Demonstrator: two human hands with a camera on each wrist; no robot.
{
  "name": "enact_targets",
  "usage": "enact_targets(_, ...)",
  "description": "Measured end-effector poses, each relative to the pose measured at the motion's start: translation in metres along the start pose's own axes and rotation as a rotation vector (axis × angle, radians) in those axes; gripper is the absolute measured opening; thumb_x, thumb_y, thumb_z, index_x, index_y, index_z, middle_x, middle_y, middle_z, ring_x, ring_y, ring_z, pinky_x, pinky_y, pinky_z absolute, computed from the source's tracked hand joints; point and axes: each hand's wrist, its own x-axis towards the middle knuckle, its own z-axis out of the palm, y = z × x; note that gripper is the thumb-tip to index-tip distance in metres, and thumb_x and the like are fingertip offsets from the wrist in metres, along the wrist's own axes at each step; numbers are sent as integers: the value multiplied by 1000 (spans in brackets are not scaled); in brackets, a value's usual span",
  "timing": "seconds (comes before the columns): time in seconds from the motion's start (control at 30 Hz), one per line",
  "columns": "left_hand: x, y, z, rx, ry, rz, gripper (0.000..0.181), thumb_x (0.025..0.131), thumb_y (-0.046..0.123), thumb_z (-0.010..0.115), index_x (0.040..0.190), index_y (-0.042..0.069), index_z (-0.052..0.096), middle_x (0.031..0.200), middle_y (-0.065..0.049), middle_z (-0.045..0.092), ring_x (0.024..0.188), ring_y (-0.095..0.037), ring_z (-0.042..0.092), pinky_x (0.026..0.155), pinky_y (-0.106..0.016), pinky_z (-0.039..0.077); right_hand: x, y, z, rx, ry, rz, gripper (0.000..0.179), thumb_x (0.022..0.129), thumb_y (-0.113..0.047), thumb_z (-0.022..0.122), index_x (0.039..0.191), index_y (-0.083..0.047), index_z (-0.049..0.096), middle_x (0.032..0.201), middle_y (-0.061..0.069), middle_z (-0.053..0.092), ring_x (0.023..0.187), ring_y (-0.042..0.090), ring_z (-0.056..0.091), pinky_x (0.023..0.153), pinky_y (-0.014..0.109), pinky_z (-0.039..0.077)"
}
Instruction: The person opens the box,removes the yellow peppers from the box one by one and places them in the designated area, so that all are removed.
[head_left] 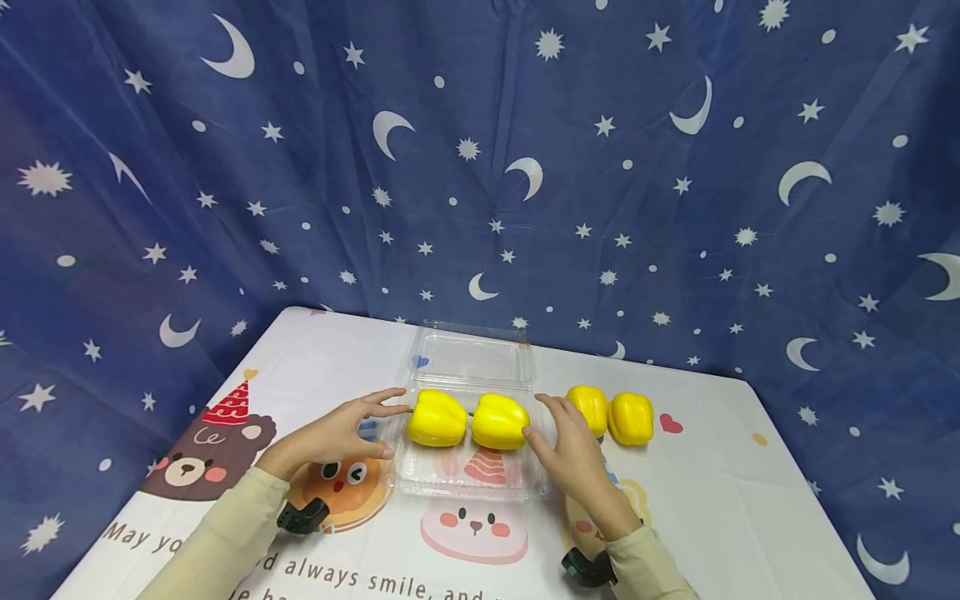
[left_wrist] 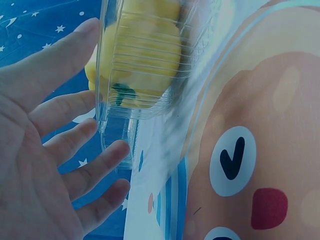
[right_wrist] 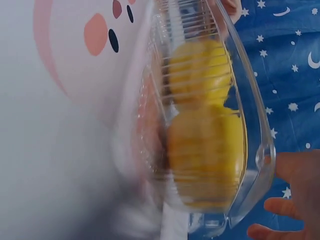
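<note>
A clear plastic clamshell box lies with its lid folded back, away from me. Two yellow bell peppers sit side by side in its rear half, stems pointing left. My left hand is at the box's left edge, fingers spread and holding nothing; in the left wrist view its fingertips are close to the rim, and I cannot tell if they touch. At the right edge is my right hand, fingers loosely bent; in the right wrist view one fingertip meets the rim.
Two more yellow bell peppers stand on the table right of the box, one partly behind my right hand. The white tablecloth carries printed cartoons and lettering. A blue curtain with moons and stars hangs behind the table.
</note>
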Motion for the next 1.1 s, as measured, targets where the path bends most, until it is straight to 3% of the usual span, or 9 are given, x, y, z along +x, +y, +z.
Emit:
enact_targets(0.23, 0, 1, 0, 1, -4, 1, 64, 86, 21, 81, 144, 12, 58, 166, -8, 32, 153, -43, 26, 115, -65, 36, 3, -8, 6, 2, -6, -92, 61, 88, -27, 79, 143, -11, 56, 137, 16, 60, 127, 37, 58, 108, 56, 47)
enact_targets(0.63, 1, 2, 0, 3, -3, -1, 64, 85, 21, 81, 144, 12, 58, 166, -9, 32, 153, -43, 26, 115, -66, 35, 11, -19, 16, 6, -131, -123, 63, 90, -30, 77, 146, -17, 53, 141, 11, 58, 134, 33, 52, 117, 57, 37)
enact_targets(1.1, 1, 1, 1, 5, -1, -4, 65, 85, 22, 82, 145, 14, 58, 166, -8, 33, 153, -43, 27, 117, -67, 32, 16, -14, 24, -22, -180, -173, 63, 90, -28, 76, 146, -15, 53, 144, 14, 57, 135, 34, 53, 117, 62, 31)
